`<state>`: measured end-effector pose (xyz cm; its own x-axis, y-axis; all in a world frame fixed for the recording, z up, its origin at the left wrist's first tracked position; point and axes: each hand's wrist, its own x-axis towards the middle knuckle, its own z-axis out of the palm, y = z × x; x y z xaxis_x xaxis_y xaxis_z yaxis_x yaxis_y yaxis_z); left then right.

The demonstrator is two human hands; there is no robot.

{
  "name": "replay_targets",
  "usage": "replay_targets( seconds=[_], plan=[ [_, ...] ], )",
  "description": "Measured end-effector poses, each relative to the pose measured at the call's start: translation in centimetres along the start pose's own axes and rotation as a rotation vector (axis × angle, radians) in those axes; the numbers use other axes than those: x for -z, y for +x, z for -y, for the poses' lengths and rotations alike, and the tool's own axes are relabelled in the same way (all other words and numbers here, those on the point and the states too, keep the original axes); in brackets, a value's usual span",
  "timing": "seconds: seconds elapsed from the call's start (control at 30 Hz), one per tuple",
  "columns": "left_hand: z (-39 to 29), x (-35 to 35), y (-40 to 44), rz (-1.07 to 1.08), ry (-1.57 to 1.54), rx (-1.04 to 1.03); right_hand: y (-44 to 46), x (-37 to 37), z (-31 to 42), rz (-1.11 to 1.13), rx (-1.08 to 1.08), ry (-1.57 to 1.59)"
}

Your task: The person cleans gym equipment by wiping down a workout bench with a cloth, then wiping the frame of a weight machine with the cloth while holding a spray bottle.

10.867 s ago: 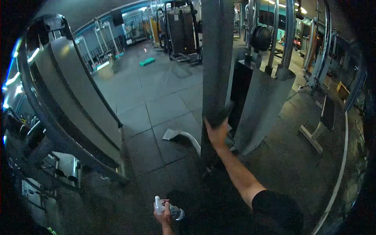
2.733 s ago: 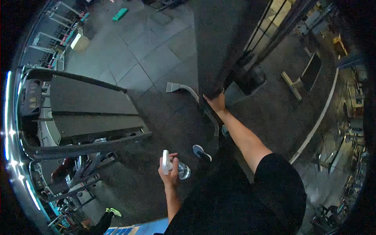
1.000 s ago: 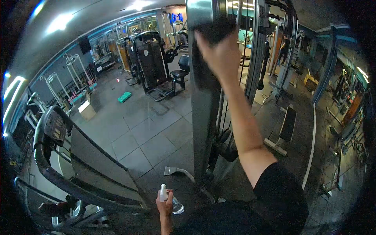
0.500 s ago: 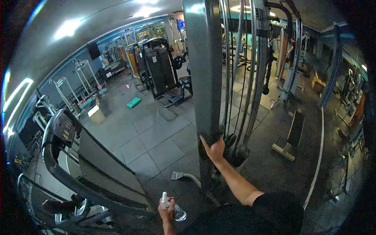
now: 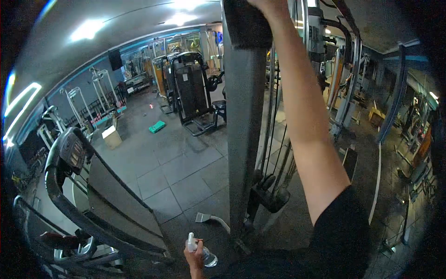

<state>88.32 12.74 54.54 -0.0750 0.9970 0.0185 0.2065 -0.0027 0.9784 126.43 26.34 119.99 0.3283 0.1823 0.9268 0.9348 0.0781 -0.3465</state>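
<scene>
My left hand (image 5: 194,255) is closed around the neck of a spray bottle (image 5: 210,259) with a white trigger head and a clear body, low in the view. My right arm reaches up past the grey upright post (image 5: 244,116) of a cable machine. At the top edge, my right hand (image 5: 271,5) is closed on a black cloth (image 5: 248,25) lying against the post's face. Its fingers are partly cut off by the frame edge and the cloth.
A treadmill (image 5: 69,153) stands close on the left. A grey hose-like piece with a flat nozzle (image 5: 203,217) lies at the post's foot. Steel cables and guide rods run behind the post. Further off are a black weight machine (image 5: 191,88), a green item (image 5: 157,126) and a box (image 5: 111,136).
My right hand has moved from low on the post up to its top, with the cloth. The left hand still holds the spray bottle; the view has shifted slightly.
</scene>
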Motion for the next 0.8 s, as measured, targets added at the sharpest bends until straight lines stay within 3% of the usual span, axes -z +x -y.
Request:
replay_targets(
  seconds=[0.13, 0.23, 0.3, 0.33, 0.43, 0.53, 0.57, 0.6, 0.67, 0.7, 0.77, 0.8],
  plan=[
    [1.1, 0.0, 0.5, 0.04, -0.014, -0.055, 0.5, -1.2, -0.5, -0.12, 0.043, -0.073],
    [-2.2, 0.6, 0.0, 0.089, 0.1, 0.04, -4.9, -0.4, -0.4, -0.133, -0.063, -0.085],
    [-2.2, 0.7, 0.0, 0.092, 0.08, -0.023, -10.5, 0.1, -1.4, -0.062, -0.001, 0.026],
    [-2.0, 1.0, -0.1, 0.088, 0.059, -0.093, -13.8, -1.6, -3.9, -0.168, 0.152, 0.03],
    [2.1, 1.9, 0.5, 0.129, 0.061, -0.128, -24.4, -2.0, -5.5, -0.136, 0.043, 0.216],
    [-1.3, 3.5, -0.3, 0.21, 0.258, -0.109, -35.1, -3.0, -8.1, -0.054, -0.134, 0.298],
    [-1.3, 3.8, -0.4, 0.214, 0.259, -0.114, -38.7, -4.2, -10.2, -0.037, -0.13, 0.243],
    [-1.2, 4.2, -0.5, 0.23, 0.278, -0.106, -41.6, -4.2, -9.9, -0.154, -0.083, 0.254],
    [-0.5, 4.8, -0.7, 0.245, 0.301, -0.101, -48.2, -4.8, -11.9, -0.118, -0.105, 0.215],
    [0.0, 5.0, -0.7, 0.246, 0.262, -0.064, -53.0, -5.7, -13.6, -0.055, -0.182, 0.352],
    [3.5, 6.0, -0.6, 0.238, 0.211, -0.077, -61.5, -5.8, -16.7, 0.122, 0.03, 0.045],
    [3.7, 6.2, -0.6, 0.232, 0.208, -0.08, -64.6, -6.1, -17.5, 0.119, 0.035, 0.05]
  ],
)
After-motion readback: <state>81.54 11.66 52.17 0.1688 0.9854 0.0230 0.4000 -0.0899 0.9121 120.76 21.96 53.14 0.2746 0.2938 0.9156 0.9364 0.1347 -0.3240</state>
